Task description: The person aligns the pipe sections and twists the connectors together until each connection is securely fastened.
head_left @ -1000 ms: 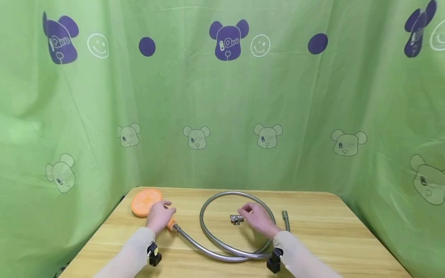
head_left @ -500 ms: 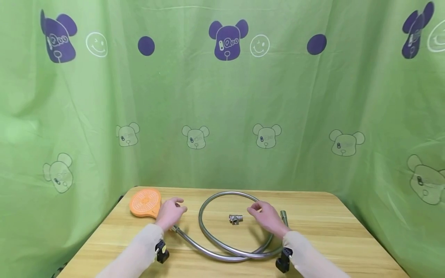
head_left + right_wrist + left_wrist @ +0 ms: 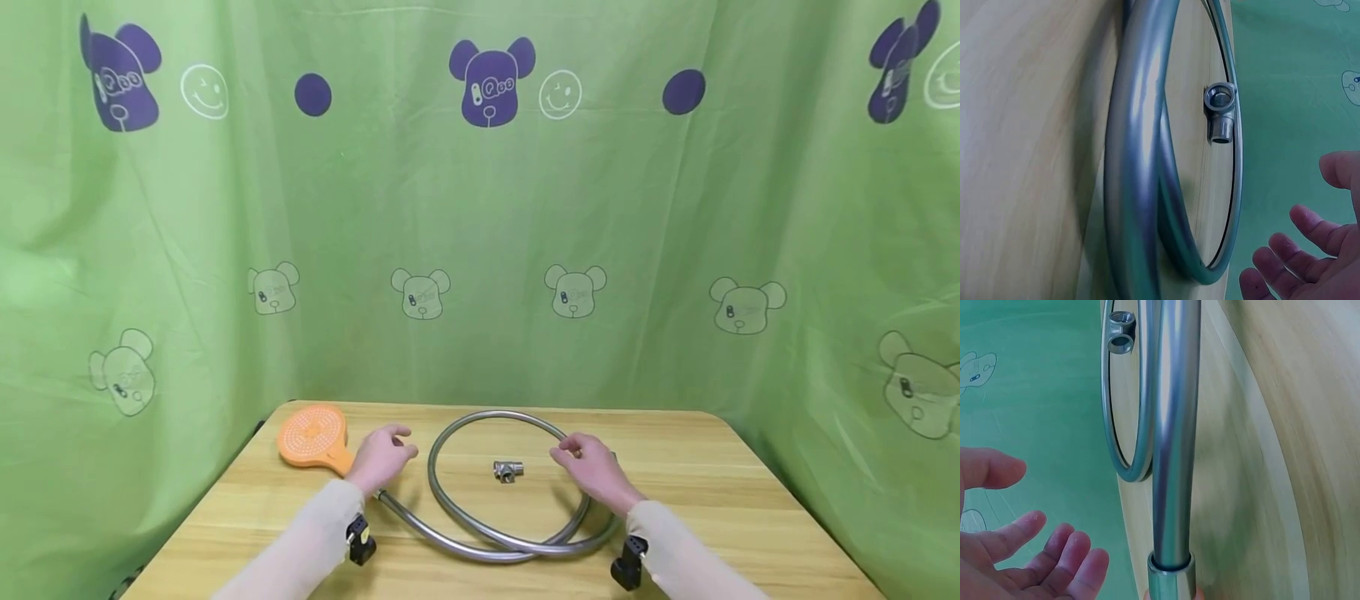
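An orange shower head lies face up at the table's left, its handle joined to a shiny metal shower hose. Over the handle's end hovers my left hand, hiding part of the joint; its fingers are loosely bent around nothing in the left wrist view. The hose coils into a loop at the middle. Inside that loop sits a small metal tee fitting, also seen in the right wrist view. My right hand hangs above the loop's right side, holding nothing, and covers most of the hose's free end.
The wooden table has rounded far corners. Green curtain with printed bears hangs behind it and at both sides. A small black camera is strapped at each wrist over pale sleeves.
My left hand has drifted right, away from the shower head, uncovering more of its handle. My right hand has moved right, away from the tee fitting. Shower head, hose and fitting stay put.
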Demonstrator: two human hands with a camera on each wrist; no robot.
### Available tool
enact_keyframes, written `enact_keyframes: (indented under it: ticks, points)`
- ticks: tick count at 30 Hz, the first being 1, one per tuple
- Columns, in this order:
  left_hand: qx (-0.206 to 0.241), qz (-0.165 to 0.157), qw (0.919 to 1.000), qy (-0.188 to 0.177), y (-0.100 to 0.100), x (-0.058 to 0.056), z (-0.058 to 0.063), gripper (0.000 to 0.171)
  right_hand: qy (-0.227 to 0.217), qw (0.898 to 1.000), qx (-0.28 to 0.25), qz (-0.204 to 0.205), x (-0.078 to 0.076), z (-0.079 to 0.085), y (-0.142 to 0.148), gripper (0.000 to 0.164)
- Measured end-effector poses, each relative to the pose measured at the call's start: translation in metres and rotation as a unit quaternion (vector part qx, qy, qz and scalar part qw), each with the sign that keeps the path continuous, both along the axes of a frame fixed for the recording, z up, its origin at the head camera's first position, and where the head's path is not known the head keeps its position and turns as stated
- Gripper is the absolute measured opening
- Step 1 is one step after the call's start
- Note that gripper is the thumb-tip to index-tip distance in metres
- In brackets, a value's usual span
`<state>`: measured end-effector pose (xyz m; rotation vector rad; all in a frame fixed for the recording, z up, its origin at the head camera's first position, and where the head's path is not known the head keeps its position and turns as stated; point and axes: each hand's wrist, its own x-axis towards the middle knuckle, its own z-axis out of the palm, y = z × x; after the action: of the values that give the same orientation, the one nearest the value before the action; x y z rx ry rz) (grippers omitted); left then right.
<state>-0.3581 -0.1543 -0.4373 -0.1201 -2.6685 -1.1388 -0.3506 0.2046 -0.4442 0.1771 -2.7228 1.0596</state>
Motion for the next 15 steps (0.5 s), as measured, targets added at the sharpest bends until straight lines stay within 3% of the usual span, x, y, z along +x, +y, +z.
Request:
enact_keyframes:
  ticks: [9,15]
  points:
    - [0.001,-0.012,0.9998,-0.016,0.017,-0.001,0.003,0.044,0.000,1.000,0.005,-0.005,0.002,-0.004,0.013,0.034]
    - [0.003,-0.028,0.9996,-0.004,0.028,-0.004,0.006,0.043,0.004,1.000,0.013,-0.004,0.003,-0.004,0.022,0.037]
